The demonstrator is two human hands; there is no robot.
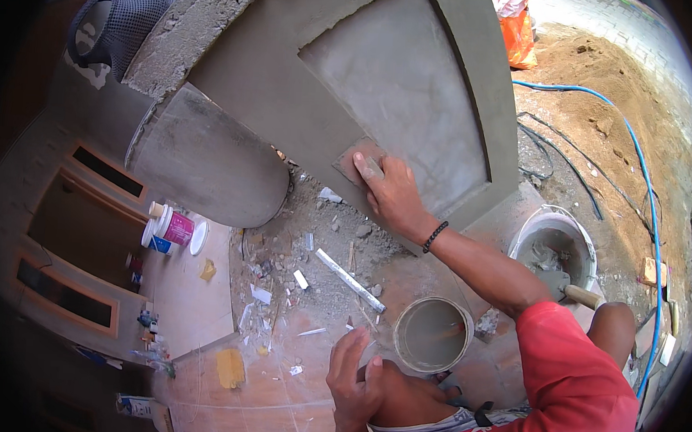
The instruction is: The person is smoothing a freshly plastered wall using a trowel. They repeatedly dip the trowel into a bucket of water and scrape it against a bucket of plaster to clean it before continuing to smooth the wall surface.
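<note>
My right hand (390,191) grips a small flat plastering tool (347,169) against the grey plastered panel (267,71), at the lower left edge of its smoother, recessed inset (392,78). My left hand (353,377) is low at the bottom centre, beside my leg, holding nothing, with its fingers loosely bent. A round container of grey watery liquid (430,334) is to the right of that hand. Behind my right forearm, a white bucket (526,239) holds grey mix and a wooden-handled tool (580,295).
A rounded concrete piece (200,161) adjoins the panel. Rubble (338,223), a white strip (350,279) and a yellow block (230,366) litter the floor. Paint tubs (175,230) stand left, near a doorway. A sand pile (600,151), blue hose (646,161) and orange bag (516,37) lie right.
</note>
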